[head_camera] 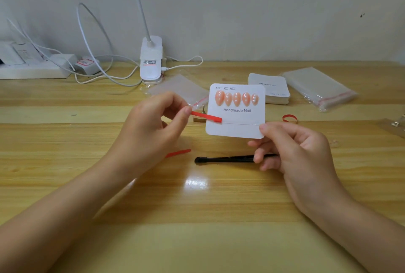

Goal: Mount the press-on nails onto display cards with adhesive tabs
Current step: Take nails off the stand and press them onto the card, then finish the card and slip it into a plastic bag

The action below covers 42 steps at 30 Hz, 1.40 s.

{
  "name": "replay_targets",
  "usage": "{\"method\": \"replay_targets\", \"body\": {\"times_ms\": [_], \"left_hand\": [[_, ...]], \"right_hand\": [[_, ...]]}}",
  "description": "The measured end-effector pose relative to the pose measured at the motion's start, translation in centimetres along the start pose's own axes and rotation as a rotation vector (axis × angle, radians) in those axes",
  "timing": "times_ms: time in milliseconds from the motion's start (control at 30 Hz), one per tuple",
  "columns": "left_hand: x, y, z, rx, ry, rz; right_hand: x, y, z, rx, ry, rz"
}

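Note:
A white display card [235,129] printed "Handmade Nail" is held above the table. Several peach press-on nails [236,98] sit in a row near its top. My right hand [293,150] pinches the card's lower right corner. My left hand [157,123] pinches a red backing strip [207,116] that is partly peeled off a clear adhesive strip [241,123] running across the card's lower half. The strip's right end still touches the card.
Black tweezers [223,159] lie on the wooden table under my right hand. Two loose red strips [178,152] [289,117] lie on the table. A stack of blank cards [269,88] and clear bags [317,87] sit at the back right. A white lamp base [151,60] and a power strip [32,71] stand by the wall.

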<state>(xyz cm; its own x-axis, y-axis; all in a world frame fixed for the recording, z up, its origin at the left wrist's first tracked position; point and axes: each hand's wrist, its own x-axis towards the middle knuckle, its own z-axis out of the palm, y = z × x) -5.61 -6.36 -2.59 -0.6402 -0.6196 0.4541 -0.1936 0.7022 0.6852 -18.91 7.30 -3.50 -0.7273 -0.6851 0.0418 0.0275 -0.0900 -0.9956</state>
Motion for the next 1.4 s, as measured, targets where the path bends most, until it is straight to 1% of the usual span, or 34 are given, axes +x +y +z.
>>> {"method": "replay_targets", "body": {"times_ms": [133, 267, 400, 533, 633, 733, 800, 867, 933, 967, 1000, 1067, 1133, 1200, 1267, 1400], "left_hand": [[0.7, -0.7, -0.8, 0.052, -0.002, -0.042], [1.6, -1.3, -2.4, 0.096, 0.037, -0.056], [3.6, 0.2, -3.4, 0.163, 0.036, 0.035], [6.8, 3.8, -2.1, 0.056, 0.017, 0.117], [8.8, 6.3, 1.7, -0.038, -0.093, 0.133], [9.8, 8.0, 6.4, -0.079, -0.247, 0.143], [10.1, 8.3, 9.2, -0.033, -0.340, 0.169], [10.3, 8.3, 11.1, 0.039, -0.474, 0.193], [10.6, 8.2, 11.9, 0.154, -0.607, 0.227], [10.8, 8.2, 12.0, 0.233, -0.631, 0.252], [11.1, 8.1, 11.7, 0.304, -0.616, 0.278], [11.3, 8.2, 10.6, 0.380, -0.536, 0.326], [11.3, 8.2, 9.1, 0.364, -0.472, 0.346], [10.6, 7.9, 7.2, 0.301, -0.444, 0.322], [9.1, 6.9, 4.5, 0.264, -0.473, 0.297], [4.5, 3.2, -0.3, 0.324, -0.552, 0.342]], "right_hand": [[0.3, -0.3, -0.3, -0.011, 0.018, 0.006], [0.8, -1.2, -0.9, -0.032, 0.035, 0.019], [1.0, -2.4, -1.4, -0.106, -0.059, 0.101], [-0.4, -2.3, -2.6, -0.151, -0.166, 0.225], [-1.7, -1.9, -3.3, -0.144, -0.211, 0.336], [-2.5, -1.8, -3.8, -0.145, -0.266, 0.380], [-2.8, -1.9, -4.2, -0.183, -0.307, 0.374], [-2.9, -2.0, -4.3, -0.239, -0.347, 0.356], [-3.0, -2.1, -4.4, -0.296, -0.382, 0.344], [-3.0, -2.1, -4.5, -0.331, -0.397, 0.342], [-3.0, -2.1, -4.5, -0.376, -0.415, 0.339], [-2.9, -2.2, -4.4, -0.485, -0.458, 0.314], [-2.9, -2.3, -4.3, -0.568, -0.490, 0.288], [-2.9, -2.3, -4.4, -0.666, -0.521, 0.249], [-2.8, -2.3, -4.6, -0.766, -0.565, 0.200], [-2.5, -2.2, -5.2, -0.850, -0.628, 0.183]]}}
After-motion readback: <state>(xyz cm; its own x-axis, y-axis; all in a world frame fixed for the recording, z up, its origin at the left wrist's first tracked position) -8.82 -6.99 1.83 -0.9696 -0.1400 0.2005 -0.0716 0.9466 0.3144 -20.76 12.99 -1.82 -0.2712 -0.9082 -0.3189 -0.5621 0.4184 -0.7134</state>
